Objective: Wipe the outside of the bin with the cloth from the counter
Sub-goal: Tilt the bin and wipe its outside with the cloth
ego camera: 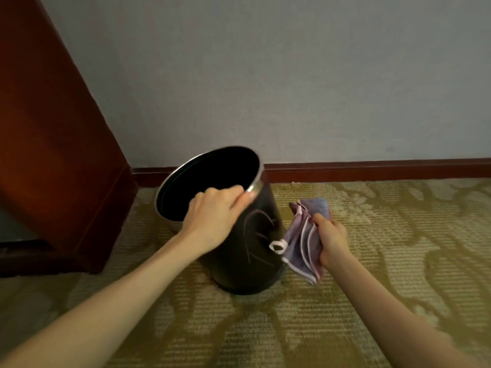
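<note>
Bin point(247, 248): at frame centre on the patterned carpet point(372, 261), close to the grey wall point(292, 75) and its dark red skirting board point(372, 168) at 12 o'clock, with a reddish wooden cabinet point(53, 128) at 9 o'clock. Seems tipped, mouth leaning toward 10 o'clock, base down at 6 o'clock.

Step in hand, by the look of it: steadying the bin and lining up a wipe of its right flank.

Left hand point(212, 213) clamped on the rim point(255, 187) at the mouth's 4 o'clock edge, fingers curled over the metal band, thumb hidden. Right hand point(332, 240) at 3 o'clock of the bin, closed tight around a bunched purple-grey cloth point(303, 240) with pale pink trim. Folds hanging out above and below the fist. White hanging loop point(277, 246) lying against or just in front of the bin's side; actual contact not certain.

Next move, as a judgement: calls for pressing the cloth flat to the outer wall and sweeping down or around, with the rim grip kept firm against sliding or rolling on the carpet. Probably also calls for turning the bin by the rim to reach the sides at 9 and 12 o'clock, hidden from this view.

Look of it: black, cylindrical, open-topped, fairly glossy outside, silver band round the rim, dark inside with nothing visible in it. Faint pale curved lines on the side facing 5 o'clock, whether printed design or streaks impossible to say.
</note>
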{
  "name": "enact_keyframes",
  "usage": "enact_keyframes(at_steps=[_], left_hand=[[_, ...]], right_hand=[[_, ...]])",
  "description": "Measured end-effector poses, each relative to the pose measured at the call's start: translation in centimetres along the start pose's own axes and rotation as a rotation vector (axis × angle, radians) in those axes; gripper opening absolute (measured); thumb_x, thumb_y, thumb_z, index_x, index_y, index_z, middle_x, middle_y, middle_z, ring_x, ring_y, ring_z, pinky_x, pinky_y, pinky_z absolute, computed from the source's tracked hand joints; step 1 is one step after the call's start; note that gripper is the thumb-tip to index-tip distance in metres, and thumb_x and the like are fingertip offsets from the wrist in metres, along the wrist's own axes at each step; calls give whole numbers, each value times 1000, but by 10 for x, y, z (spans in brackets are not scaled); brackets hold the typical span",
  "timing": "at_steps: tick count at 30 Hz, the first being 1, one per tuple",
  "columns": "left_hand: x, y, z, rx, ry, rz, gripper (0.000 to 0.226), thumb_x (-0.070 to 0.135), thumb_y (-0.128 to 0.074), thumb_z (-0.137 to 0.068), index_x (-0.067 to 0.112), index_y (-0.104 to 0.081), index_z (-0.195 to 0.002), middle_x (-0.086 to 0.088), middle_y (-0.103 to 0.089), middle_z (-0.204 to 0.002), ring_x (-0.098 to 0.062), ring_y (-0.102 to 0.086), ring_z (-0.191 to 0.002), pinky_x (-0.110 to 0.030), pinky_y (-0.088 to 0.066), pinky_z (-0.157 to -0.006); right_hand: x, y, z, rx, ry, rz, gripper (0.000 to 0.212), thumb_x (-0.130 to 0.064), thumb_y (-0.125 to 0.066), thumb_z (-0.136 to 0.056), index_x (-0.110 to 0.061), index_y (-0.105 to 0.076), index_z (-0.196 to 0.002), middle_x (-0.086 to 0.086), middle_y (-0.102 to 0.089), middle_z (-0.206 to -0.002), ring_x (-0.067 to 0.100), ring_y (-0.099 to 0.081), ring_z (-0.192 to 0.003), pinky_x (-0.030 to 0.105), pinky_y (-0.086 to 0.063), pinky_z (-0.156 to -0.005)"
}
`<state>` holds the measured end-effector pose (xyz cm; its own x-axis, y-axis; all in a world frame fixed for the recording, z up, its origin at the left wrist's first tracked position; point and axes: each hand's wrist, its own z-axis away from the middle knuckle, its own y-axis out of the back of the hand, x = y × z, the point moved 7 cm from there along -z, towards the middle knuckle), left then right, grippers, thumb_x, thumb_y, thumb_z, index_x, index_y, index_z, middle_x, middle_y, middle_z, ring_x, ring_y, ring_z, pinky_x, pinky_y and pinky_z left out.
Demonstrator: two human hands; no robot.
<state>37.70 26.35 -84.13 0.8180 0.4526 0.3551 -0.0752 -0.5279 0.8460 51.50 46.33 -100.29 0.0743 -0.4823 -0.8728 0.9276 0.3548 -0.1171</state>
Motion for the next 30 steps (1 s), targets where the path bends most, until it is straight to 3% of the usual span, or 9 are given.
enact_keyframes(at_steps=[4, 7, 9, 11, 13, 17, 20, 25, 30], left_hand=[[-45, 20, -16, 72, 173, 22, 46, 50, -31, -94, 22, -40, -59, 0, -47, -58, -30, -51, -61, -34, -30, -53], [-75, 33, -27, 80, 273, 65, 47, 44, -30, -97, 20, -46, -61, -4, -51, -62, -33, -52, -67, -37, -33, -56], [-90, 39, -35, 106, 331, 32, 49, 41, -29, -99, 11, -54, -69, -7, -55, -68, -34, -52, -75, -40, -37, -65], [-103, 43, -38, 135, 370, 11, 49, 40, -29, -100, 8, -55, -73, -1, -48, -63, -29, -47, -74, -38, -32, -66], [-116, 45, -37, 154, 407, 9, 51, 41, -28, -100, 7, -59, -80, -1, -49, -67, -25, -43, -75, -37, -31, -68], [-137, 48, -35, 191, 454, -13, 49, 41, -27, -99, 10, -56, -73, 0, -47, -66, -25, -42, -72, -37, -31, -67], [-151, 52, -33, 232, 481, -50, 46, 44, -27, -97, 15, -49, -69, -8, -53, -71, -32, -50, -75, -39, -34, -65], [-165, 58, -30, 277, 474, -113, 52, 47, -27, -95, 8, -56, -75, -21, -61, -80, -41, -57, -80, -46, -47, -69], [-164, 59, -33, 261, 429, -101, 53, 45, -28, -95, 7, -57, -73, -19, -61, -73, -40, -58, -75, -50, -49, -68]], right_hand=[[-6, -22, 2, 20, 123, 22, 6, -14, -59, -83, -8, -61, -84, 14, -69, -83, 25, -66, -72, 31, -50, -64], [-6, -49, 9, 5, 167, 68, 9, -18, -59, -83, -14, -61, -91, 13, -68, -91, 26, -67, -79, 37, -54, -73], [-8, -67, 17, 3, 199, 121, 2, -20, -59, -83, -21, -58, -85, 10, -67, -93, 26, -65, -84, 40, -53, -79], [-15, -83, 24, 14, 287, 190, 8, -19, -59, -83, -23, -54, -79, 3, -64, -89, 24, -62, -84, 36, -48, -74], [-23, -97, 33, 28, 385, 296, 6, -18, -59, -84, -20, -54, -87, 2, -59, -91, 24, -58, -88, 32, -42, -73], [-24, -130, 57, -7, 597, 513, 38, -24, -60, -88, -12, -47, -121, 3, -47, -117, 14, -50, -95, 31, -41, -79], [-15, -148, 86, 28, 827, 706, 51, -23, -66, -83, -6, -46, -126, 12, -46, -118, 25, -49, -103, 39, -46, -85], [-9, -165, 96, 97, 1048, 824, 50, -13, -73, -73, 4, -53, -116, 23, -53, -108, 38, -53, -94, 46, -49, -76], [-32, -174, 71, 74, 1067, 816, 35, -23, -63, -77, -4, -51, -104, 13, -51, -98, 29, -53, -82, 42, -48, -58]])
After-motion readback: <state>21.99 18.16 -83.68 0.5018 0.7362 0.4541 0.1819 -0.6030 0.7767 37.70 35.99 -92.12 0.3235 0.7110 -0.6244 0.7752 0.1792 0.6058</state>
